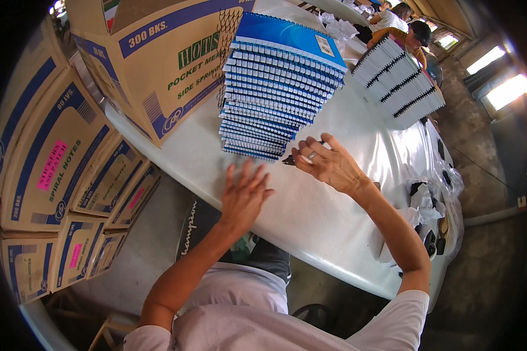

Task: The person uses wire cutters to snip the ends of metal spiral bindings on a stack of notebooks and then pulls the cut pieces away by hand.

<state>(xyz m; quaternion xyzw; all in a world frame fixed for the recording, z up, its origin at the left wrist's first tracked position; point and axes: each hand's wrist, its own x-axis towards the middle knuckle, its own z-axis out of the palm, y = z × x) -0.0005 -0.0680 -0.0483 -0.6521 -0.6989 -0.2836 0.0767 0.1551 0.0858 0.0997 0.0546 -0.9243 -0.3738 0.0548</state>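
A tall stack of blue-covered spiral notebooks [275, 88] stands on the white table, its wire-bound edges facing me. The top cover is blue with a small white label. My left hand [245, 196] is open, fingers spread, just in front of the foot of the stack. Nothing is in it. To the right of the stack's foot, my right hand [329, 165] is closed around a slim black hand tool [288, 159]. Its dark tip points left toward the lowest notebooks; the fingers hide most of it, so its exact kind is unclear.
A large open cardboard carton [175, 64] stands left of the stack. More cartons [52, 158] are piled off the table's left side. Black-spiral books [398, 79] stand at the far right. Plastic and paper scraps [421, 205] lie by the right edge. Other people [392, 23] sit farther back.
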